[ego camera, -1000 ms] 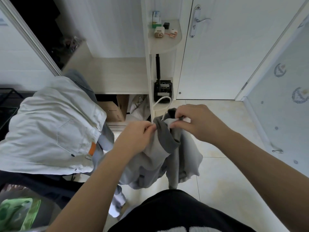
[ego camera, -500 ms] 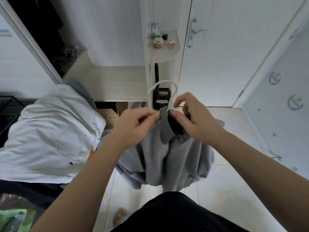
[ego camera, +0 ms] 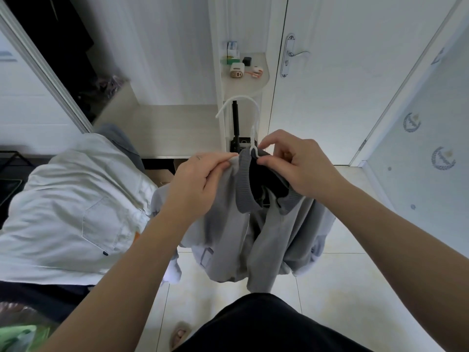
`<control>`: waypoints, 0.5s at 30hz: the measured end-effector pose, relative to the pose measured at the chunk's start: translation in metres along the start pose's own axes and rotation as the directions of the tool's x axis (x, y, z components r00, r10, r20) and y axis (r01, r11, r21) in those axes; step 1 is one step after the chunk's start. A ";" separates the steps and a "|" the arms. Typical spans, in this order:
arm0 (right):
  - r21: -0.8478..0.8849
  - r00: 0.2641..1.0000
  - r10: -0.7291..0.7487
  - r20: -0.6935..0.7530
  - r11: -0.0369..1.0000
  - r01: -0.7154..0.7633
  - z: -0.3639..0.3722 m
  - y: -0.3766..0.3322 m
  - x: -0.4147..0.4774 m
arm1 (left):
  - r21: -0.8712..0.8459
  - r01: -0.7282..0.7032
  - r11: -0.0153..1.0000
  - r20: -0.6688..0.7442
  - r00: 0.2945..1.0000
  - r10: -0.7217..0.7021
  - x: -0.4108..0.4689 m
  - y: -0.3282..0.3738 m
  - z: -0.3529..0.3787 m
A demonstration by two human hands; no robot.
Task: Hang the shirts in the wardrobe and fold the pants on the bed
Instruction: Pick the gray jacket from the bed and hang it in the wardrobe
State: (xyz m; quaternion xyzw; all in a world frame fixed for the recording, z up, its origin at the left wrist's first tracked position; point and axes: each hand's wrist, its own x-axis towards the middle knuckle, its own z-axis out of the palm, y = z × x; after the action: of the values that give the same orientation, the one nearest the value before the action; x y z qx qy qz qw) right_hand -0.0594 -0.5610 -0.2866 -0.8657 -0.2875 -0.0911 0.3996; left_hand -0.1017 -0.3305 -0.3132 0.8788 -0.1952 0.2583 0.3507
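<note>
Grey shirt (ego camera: 256, 232) on white hanger (ego camera: 250, 115): left hand (ego camera: 200, 184) pinches collar edge, right hand (ego camera: 299, 166) pinches collar at hanger neck; white pants (ego camera: 71, 204) lie left

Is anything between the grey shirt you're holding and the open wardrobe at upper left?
No barrier visible. The grey shirt, pinched by left hand and right hand, hangs beside white pants heaped low toward the wardrobe opening.

I see a matt grey cloth shirt (ego camera: 228, 224) with a ribbed darker knit collar (ego camera: 245, 185), a smooth white plastic hanger (ego camera: 239, 97), pale woven cloth pants (ego camera: 76, 199), glossy cream floor tiles (ego camera: 342, 288) and a shiny metal door handle (ego camera: 297, 54).
</note>
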 end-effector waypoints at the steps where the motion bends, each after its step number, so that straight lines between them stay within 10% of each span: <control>1: -0.002 1.000 0.011 -0.014 1.000 -0.011 0.000 0.001 0.000 | -0.001 0.005 1.000 -0.021 1.000 -0.005 0.000 0.000 0.000; 15: -0.015 0.999 0.022 -0.041 1.000 -0.023 -0.023 0.002 -0.004 | 0.056 0.199 0.978 -0.226 0.957 -0.182 0.011 -0.009 -0.021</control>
State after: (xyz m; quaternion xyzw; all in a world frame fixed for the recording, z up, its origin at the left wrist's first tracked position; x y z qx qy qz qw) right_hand -0.0599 -0.5811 -0.2742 -0.8699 -0.2687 -0.1067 0.3996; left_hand -0.0946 -0.3112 -0.2986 0.8725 -0.0595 0.3262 0.3589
